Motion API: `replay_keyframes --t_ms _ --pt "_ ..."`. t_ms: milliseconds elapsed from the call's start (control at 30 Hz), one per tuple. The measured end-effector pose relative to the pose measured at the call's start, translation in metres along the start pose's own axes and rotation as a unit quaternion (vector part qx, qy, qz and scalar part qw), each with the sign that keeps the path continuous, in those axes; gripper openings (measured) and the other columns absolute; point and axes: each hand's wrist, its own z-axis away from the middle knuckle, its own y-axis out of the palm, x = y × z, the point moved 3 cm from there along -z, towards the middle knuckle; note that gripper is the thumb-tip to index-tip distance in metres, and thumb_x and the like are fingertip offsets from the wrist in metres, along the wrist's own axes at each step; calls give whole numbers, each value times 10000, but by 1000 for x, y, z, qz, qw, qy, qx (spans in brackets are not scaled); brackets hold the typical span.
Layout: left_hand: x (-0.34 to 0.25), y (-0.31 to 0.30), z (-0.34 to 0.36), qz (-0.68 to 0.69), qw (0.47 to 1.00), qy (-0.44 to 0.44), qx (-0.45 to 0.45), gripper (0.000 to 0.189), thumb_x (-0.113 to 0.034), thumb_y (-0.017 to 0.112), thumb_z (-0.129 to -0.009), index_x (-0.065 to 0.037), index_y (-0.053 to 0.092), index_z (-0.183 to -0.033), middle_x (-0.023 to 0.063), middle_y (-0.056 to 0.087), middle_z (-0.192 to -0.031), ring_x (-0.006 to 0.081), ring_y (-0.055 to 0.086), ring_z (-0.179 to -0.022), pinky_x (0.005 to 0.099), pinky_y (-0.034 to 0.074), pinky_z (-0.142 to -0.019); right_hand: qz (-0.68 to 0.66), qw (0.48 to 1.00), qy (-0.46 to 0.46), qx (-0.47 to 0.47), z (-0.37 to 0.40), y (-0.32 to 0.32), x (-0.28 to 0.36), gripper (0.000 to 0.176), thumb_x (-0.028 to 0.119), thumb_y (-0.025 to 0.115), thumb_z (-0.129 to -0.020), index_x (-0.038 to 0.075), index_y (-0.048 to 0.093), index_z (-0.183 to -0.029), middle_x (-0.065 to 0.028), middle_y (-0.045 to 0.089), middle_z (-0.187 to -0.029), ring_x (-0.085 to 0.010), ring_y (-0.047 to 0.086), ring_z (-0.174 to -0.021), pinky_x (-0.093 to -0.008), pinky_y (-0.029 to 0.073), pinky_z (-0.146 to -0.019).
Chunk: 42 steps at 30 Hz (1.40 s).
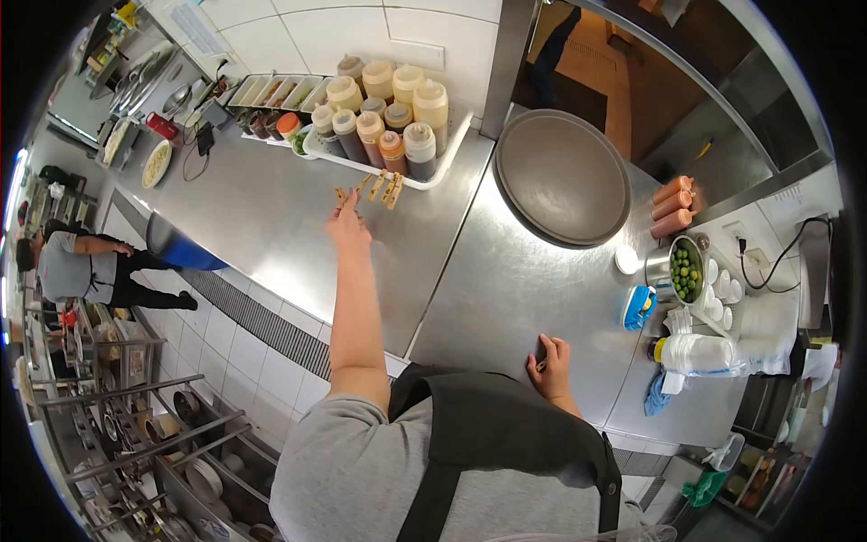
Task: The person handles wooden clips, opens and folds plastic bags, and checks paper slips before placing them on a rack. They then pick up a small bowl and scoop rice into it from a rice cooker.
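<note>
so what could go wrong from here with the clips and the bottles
The left hand is at the wooden clips by the front rim of the white tray, so a clumsy pinch might flick one loose.

The squeeze bottles stand close together just behind, so a knock could tip one into its neighbours.

The right hand curls round a small dark item near the counter's edge; a loose grip might let it fall.

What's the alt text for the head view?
A person's left hand reaches to wooden clothespins beside a white tray of squeeze bottles on a steel counter; the right hand rests near the edge. Beyond lies a large round disc.
</note>
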Motion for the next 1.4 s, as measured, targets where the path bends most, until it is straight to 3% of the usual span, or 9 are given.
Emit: replay_keyframes --t_ms 133,333,433,533,633,733,933,1233,1400 --pt "16 12 -2 67 996 -54 -11 277 -214 865 -817 -81 626 -858 3 599 -698 87 279 -439 270 215 -439 3 1000 -5 -3 1 2 -1 584 88 780 -756 15 569 -1295 -180 531 -1152 -369 525 -1064 -444 467 -934" --pt "10 32 22 21 996 -45 -71 277 -216 862 -814 -94 620 -873 -21 547 -717 85 331 -498 269 209 -451 2 1000 -6 -1 1 2 -1 575 85 779 -756 16 573 -1289 -178 529 -1149 -366 521 -1064 -441 465 -931" --pt "4 28 33 -15 996 -80 -39 248 -267 806 -868 -100 626 -897 -39 515 -770 87 394 -590 255 261 -502 2 1000 -10 2 1 1 0 568 88 778 -758 22 576 -1284 -175 527 -1148 -362 519 -1068 -441 464 -933" --pt "11 -2 17 142 983 -83 -83 207 -251 688 -965 -48 662 -988 -19 486 -752 70 431 -629 255 365 -532 -1 1000 -16 -3 1 0 2 558 92 777 -758 28 581 -1276 -171 526 -1151 -358 518 -1071 -444 463 -935" --pt "1 -21 10 141 989 10 42 264 -253 536 -1047 -49 682 -1131 -38 528 -874 67 429 -741 237 367 -660 -3 1000 -16 -4 3 1 0 551 89 771 -759 32 586 -1275 -181 525 -1157 -366 516 -1073 -448 457 -943" --pt "-22 -24 20 97 983 73 136 260 -149 536 -1046 -8 664 -1223 -17 605 -938 67 499 -782 222 413 -696 -5 1000 -16 -5 2 1 0 549 85 768 -756 33 590 -1272 -186 525 -1163 -371 514 -1077 -449 454 -946" --pt "-54 -12 38 60 986 86 130 291 -34 666 -956 26 661 -1241 61 697 -1076 112 631 -927 225 490 -789 -9 1000 -13 -1 2 0 2 549 87 772 -750 31 592 -1265 -186 529 -1162 -373 517 -1080 -451 455 -949" --pt "-25 -24 -3 -33 990 -95 103 353 71 780 -814 52 692 -1156 67 711 -959 125 638 -786 213 475 -643 3 1000 -22 -7 1 -2 2 551 94 775 -754 29 584 -1267 -180 529 -1153 -366 519 -1070 -446 464 -940" --pt "-26 -17 -29 -136 978 -88 131 322 82 763 -813 43 706 -1127 66 718 -941 112 635 -762 195 445 -604 6 1000 -22 -4 0 -4 4 553 88 780 -750 23 581 -1262 -174 527 -1148 -362 522 -1057 -439 470 -925"
